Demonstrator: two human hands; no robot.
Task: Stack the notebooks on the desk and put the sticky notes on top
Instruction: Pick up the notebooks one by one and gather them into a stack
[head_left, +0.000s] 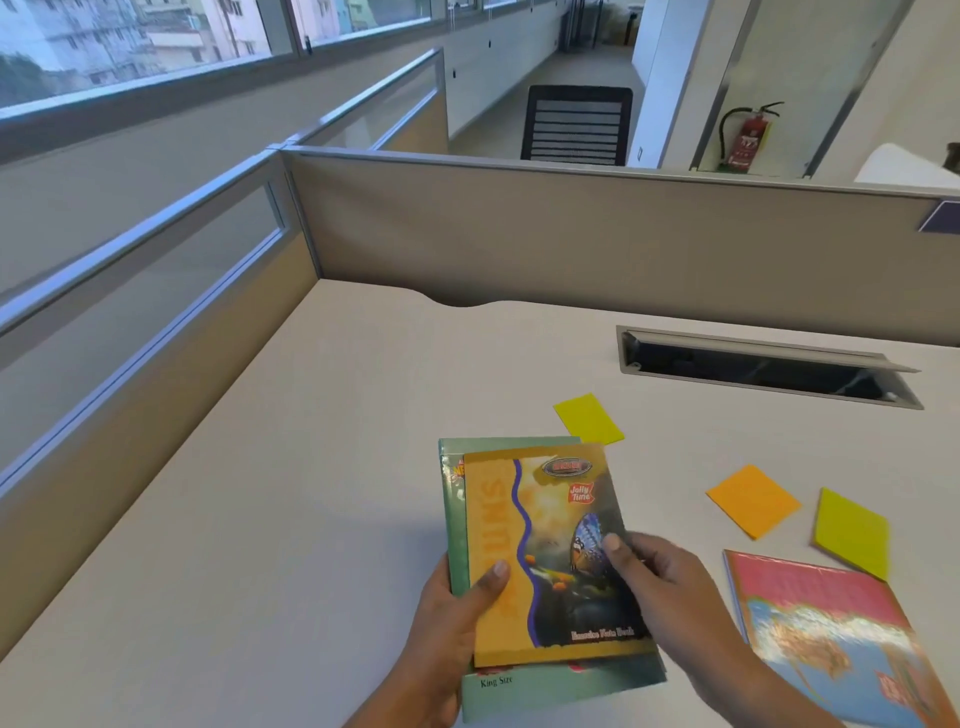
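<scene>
An orange notebook with a butterfly cover (550, 551) lies on top of a larger green notebook (545, 686) near the front of the white desk (311, 467). My left hand (452, 623) grips the left edge of both, thumb on the orange cover. My right hand (670, 587) holds the orange notebook's right edge. A pink and blue notebook (831, 634) lies flat to the right. Three sticky-note pads sit apart on the desk: a yellow one (588, 419) behind the notebooks, an orange one (753, 500), and a yellow-green one (852, 532).
A recessed cable tray with an open lid (763, 366) is set into the desk at the back right. Grey partition walls (571, 234) close the desk at the back and left. A black chair (576, 124) and a fire extinguisher (748, 137) stand beyond the partition.
</scene>
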